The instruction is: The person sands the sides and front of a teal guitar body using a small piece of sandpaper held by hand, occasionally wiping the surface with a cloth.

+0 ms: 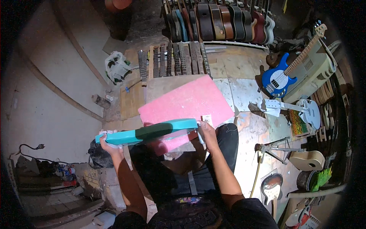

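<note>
Edge-on across my lap, I hold a long turquoise piece [173, 124], maybe an instrument body; its faces are mostly hidden. My left hand [111, 145] grips its left end, with something whitish, perhaps cloth, around the fingers. My right hand [206, 135] is closed on its right end, and a pale item I cannot make out hangs by the fingers. Behind and below the piece lies a flat pink board [183, 99] on a brownish sheet [160, 84], with a small pale paper-like square [206, 118] near my right hand.
Several guitar necks [179, 61] lie ahead, before a rack of guitars [217, 23]. On the right are a blue bass [278, 78], a pale blue guitar [310, 114], a metal stand [278, 149] and other instruments. A wall [53, 91] stands left, near a black bag [97, 156].
</note>
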